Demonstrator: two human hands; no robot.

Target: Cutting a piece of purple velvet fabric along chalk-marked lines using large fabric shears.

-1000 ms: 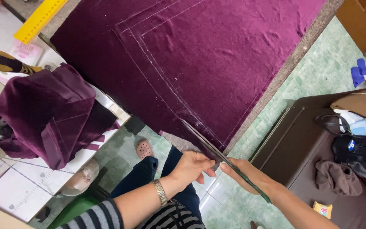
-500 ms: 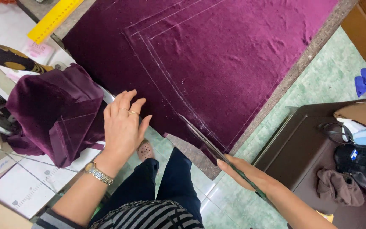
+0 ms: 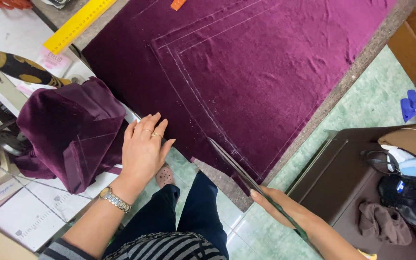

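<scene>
A large sheet of purple velvet fabric (image 3: 266, 72) lies flat on the table, marked with white chalk lines. My right hand (image 3: 278, 204) grips long scissors (image 3: 234, 166) whose blades rest at the fabric's near edge, beside a chalk line. My left hand (image 3: 144, 147) is flat with fingers together, hovering over or touching the fabric's left edge, next to a bundle of folded purple velvet (image 3: 71, 132). A watch sits on my left wrist.
A yellow ruler (image 3: 75, 24) lies at the table's far left. A black and gold patterned object (image 3: 20, 67) rests on the white side table (image 3: 25, 212). A dark brown cabinet (image 3: 343, 178) with clothes and bags stands at the right. Green floor tiles show below.
My left hand left the scissors, swung left and up, and now lies beside the folded velvet bundle. The right hand keeps the scissors at the fabric's near edge.
</scene>
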